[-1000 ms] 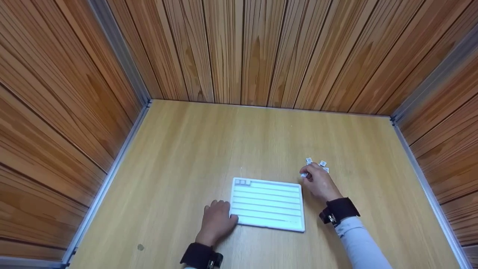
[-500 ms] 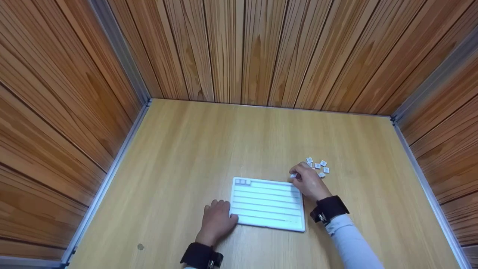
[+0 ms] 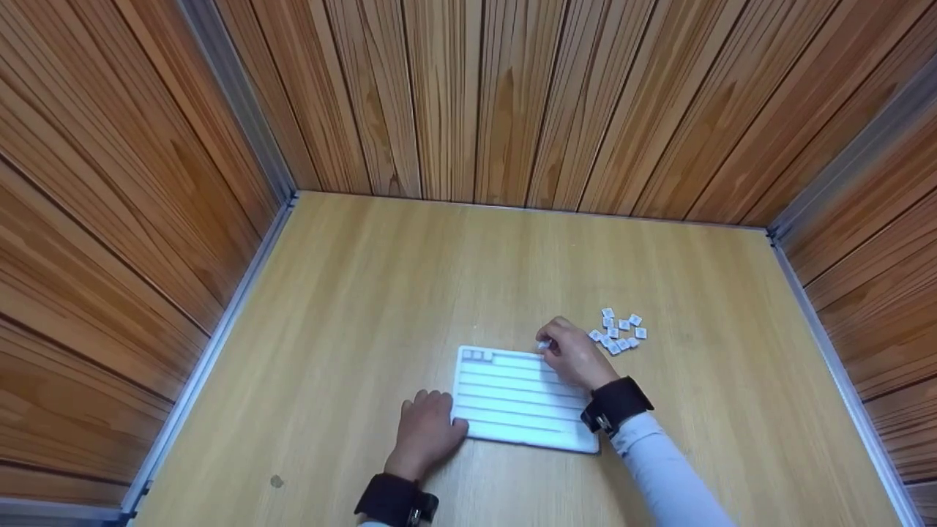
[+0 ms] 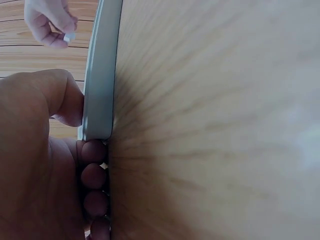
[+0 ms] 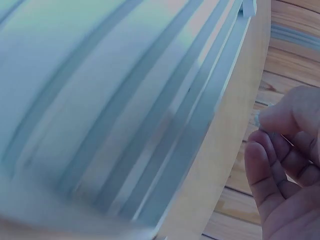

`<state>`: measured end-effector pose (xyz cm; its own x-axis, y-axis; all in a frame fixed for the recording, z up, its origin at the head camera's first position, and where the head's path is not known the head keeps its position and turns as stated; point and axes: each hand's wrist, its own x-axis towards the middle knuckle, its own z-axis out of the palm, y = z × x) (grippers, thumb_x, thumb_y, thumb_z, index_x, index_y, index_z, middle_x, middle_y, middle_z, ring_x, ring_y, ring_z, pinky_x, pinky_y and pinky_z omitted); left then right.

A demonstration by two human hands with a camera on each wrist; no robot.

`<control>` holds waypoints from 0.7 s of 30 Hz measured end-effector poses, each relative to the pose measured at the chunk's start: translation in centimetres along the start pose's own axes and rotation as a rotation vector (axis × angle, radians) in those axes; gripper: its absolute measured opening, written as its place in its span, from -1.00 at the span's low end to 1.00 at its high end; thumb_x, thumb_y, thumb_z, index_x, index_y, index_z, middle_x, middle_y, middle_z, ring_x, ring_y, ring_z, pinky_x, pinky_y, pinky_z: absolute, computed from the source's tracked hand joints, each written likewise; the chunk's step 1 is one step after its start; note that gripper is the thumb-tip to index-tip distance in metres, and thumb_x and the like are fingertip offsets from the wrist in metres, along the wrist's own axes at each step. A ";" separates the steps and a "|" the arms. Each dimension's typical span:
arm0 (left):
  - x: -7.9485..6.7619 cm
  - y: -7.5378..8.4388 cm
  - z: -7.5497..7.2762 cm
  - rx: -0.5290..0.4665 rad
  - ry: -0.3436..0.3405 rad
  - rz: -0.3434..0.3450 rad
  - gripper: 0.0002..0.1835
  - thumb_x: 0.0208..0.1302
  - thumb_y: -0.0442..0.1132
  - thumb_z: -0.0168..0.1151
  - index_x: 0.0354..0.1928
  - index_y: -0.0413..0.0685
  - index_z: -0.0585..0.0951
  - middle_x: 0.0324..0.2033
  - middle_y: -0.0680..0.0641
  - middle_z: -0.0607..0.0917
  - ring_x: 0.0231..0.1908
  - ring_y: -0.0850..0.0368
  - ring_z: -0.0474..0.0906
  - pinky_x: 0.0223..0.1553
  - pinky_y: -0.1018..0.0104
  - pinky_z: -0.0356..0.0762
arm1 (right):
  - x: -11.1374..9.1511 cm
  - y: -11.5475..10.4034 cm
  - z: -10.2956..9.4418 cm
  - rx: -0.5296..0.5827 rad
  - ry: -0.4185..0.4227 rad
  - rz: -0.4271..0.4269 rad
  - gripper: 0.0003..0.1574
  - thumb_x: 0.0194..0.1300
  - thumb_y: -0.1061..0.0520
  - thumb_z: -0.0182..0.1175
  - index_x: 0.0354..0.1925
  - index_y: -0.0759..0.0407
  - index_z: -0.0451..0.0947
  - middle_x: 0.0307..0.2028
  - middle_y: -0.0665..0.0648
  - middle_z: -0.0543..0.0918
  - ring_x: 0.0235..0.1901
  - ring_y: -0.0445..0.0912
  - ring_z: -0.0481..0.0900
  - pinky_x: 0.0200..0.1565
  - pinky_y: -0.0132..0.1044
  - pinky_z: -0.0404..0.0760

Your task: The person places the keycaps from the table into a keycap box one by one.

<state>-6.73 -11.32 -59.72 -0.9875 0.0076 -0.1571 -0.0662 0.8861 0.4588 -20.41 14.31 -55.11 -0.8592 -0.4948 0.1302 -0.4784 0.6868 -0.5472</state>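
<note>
A white board (image 3: 523, 402) with several horizontal ridges lies flat on the table. Three small white square tiles (image 3: 478, 356) sit side by side in its top left corner. My left hand (image 3: 426, 433) holds the board's lower left edge, thumb over the rim and bent fingers beside it; in the left wrist view the fingertips (image 4: 94, 176) line up at the board's corner. Over the board's far edge, my right hand (image 3: 575, 355) pinches one white tile (image 3: 544, 345) between thumb and fingertips. That tile (image 4: 69, 37) also shows in the left wrist view. Fingers mostly cover it in the right wrist view.
Several loose white tiles (image 3: 613, 349) with faint marks lie scattered right of the board's far corner. Wood-panelled walls (image 3: 505, 102) with grey metal edging (image 3: 849, 366) enclose the table on the left, back and right. A dark round spot (image 3: 276, 481) marks the tabletop at front left.
My right hand has moved left from the loose tiles to above the board's far edge, carrying one tile. More of the loose tiles now show. My left hand stays put.
</note>
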 end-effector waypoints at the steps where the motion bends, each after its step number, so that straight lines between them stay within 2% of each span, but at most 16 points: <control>1: 0.0 0.0 0.0 -0.003 0.000 -0.001 -0.77 0.14 -0.03 0.19 -0.39 -0.03 0.51 -0.49 0.03 0.40 -0.37 0.03 0.22 -0.26 0.13 0.13 | 0.1 -0.2 0.2 0.001 -0.003 -0.007 -0.73 0.14 0.38 0.32 -0.14 0.25 0.64 -0.20 0.07 0.61 -0.25 -0.08 0.60 -0.17 -0.17 0.61; 6: 0.1 0.0 0.0 -0.007 0.000 -0.003 -0.77 0.14 -0.03 0.19 -0.38 -0.03 0.52 -0.48 0.03 0.40 -0.36 0.04 0.23 -0.25 0.13 0.14 | 0.8 -1.1 1.1 -0.003 -0.010 -0.057 -0.74 0.14 0.38 0.32 -0.16 0.25 0.65 -0.21 0.08 0.60 -0.27 -0.09 0.60 -0.19 -0.21 0.61; 13: -0.1 0.0 -0.1 -0.015 0.018 0.011 -0.78 0.10 -0.04 0.20 -0.45 -0.02 0.46 -0.51 0.03 0.38 -0.38 0.04 0.20 -0.27 0.13 0.12 | 1.4 -2.3 2.2 -0.011 0.015 -0.170 -0.77 0.10 0.44 0.30 -0.22 0.29 0.64 -0.25 0.13 0.61 -0.28 -0.05 0.62 -0.20 -0.21 0.62; 21: 0.0 -0.4 0.0 -0.014 0.005 0.020 -0.77 0.13 -0.03 0.19 -0.41 -0.04 0.48 -0.49 0.02 0.39 -0.36 0.03 0.22 -0.26 0.12 0.14 | 1.9 -3.2 3.6 0.028 -0.062 -0.111 -0.72 0.10 0.45 0.31 -0.18 0.28 0.64 -0.23 0.14 0.62 -0.26 -0.03 0.64 -0.18 -0.17 0.63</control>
<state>-6.70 -11.64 -59.87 -0.9894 0.0227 -0.1435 -0.0486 0.8792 0.4741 -19.85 9.24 -56.10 -0.7878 -0.5997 0.1406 -0.5642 0.6109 -0.5554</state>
